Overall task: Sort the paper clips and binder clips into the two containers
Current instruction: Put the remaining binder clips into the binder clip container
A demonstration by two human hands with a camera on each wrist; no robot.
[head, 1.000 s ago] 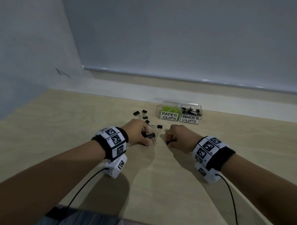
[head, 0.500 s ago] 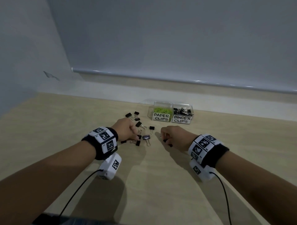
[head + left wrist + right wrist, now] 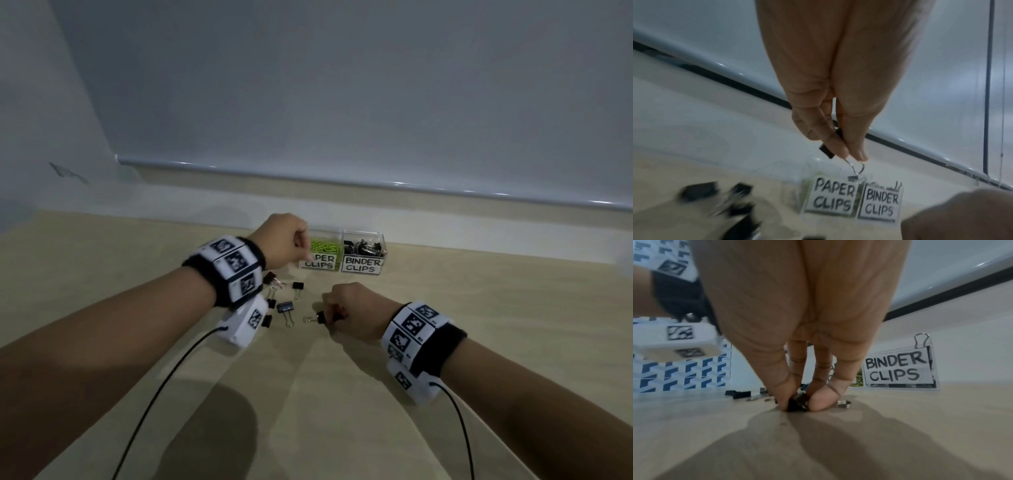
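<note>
Left hand (image 3: 279, 241) is raised, fingers curled, in front of the container labelled PAPER CLIPS (image 3: 322, 255); its contents are green. Adjacent container labelled BINDER CLIPS (image 3: 363, 253) holds black clips. Right hand (image 3: 352, 313) pinches a black binder clip (image 3: 317, 318) on the wooden table (image 3: 342, 411). Several loose binder clips (image 3: 286, 308) lie between the hands.

I can read two labels, both white cards with black hand-drawn letters. One says "PAPER CLIPS" and sits on the front of the clear box with green clips (image 3: 830, 200). The other says "BINDER CLIPS" and sits on the front of the clear box with black clips (image 3: 363, 264), right beside the first. My wristbands (image 3: 236, 265) have black-and-white square code marks, but those have no words I can read.
</note>
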